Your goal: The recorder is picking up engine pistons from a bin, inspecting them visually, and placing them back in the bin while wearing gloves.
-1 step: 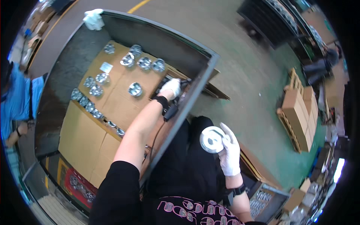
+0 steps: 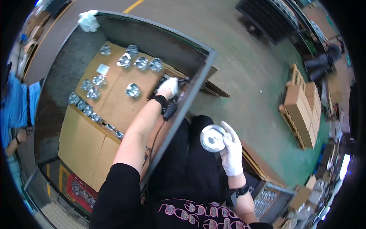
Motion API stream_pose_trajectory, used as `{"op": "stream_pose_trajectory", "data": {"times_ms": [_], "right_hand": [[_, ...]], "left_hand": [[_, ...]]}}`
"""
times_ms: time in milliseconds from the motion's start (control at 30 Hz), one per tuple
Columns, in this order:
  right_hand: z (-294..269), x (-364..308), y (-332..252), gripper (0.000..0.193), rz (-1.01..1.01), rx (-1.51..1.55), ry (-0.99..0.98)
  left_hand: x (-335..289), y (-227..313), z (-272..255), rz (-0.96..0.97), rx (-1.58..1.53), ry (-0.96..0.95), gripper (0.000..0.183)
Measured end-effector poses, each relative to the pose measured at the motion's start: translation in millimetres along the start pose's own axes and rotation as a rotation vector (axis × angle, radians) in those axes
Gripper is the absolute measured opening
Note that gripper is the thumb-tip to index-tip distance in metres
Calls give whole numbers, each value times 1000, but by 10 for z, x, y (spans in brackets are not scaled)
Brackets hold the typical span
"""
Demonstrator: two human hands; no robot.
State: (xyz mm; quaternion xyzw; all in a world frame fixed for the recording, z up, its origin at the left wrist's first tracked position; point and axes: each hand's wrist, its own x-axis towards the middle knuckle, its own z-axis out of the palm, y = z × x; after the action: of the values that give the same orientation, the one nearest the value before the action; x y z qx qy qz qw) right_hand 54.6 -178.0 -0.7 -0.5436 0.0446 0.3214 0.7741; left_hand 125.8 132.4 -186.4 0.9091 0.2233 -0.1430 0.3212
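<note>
My right hand (image 2: pixel 231 154), in a white glove, holds a round silvery metal piston (image 2: pixel 212 138) by its edge over my lap, its hollowed face turned up. My left hand (image 2: pixel 170 87), also gloved, reaches into a small open box (image 2: pixel 154 91) along the near wall of the big metal bin. Its fingers curl down among dark objects there, and what they grip is hidden. Close by lies a black tool-like thing (image 2: pixel 170 111) with a cable. A single piston (image 2: pixel 132 90) stands on the cardboard (image 2: pixel 118 103) left of that hand.
More pistons (image 2: pixel 141 63) stand in groups on the cardboard, with a row (image 2: pixel 88 110) along its fold. The bin's steel rim (image 2: pixel 183 108) runs between my arms. A white cloth (image 2: pixel 88 21) hangs on the far corner. A person in blue (image 2: pixel 17 103) stands at left; cartons (image 2: pixel 301 110) sit on a pallet at right.
The whole view has shifted slightly, so the bin sits a little further left. The piston stays in my right hand, and my left hand remains in the small box.
</note>
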Motion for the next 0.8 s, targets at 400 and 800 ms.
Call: {"op": "stream_pose_trajectory", "data": {"times_ms": [400,800], "right_hand": [[-102,-12,-63,55,-53,-35,-3],[45,-272,-80,64,-81,-51,-288]], "left_hand": [[-255,-209,-11,45,152,407,29],[-3104,617,-1112,-10,-1029,127,22]]}}
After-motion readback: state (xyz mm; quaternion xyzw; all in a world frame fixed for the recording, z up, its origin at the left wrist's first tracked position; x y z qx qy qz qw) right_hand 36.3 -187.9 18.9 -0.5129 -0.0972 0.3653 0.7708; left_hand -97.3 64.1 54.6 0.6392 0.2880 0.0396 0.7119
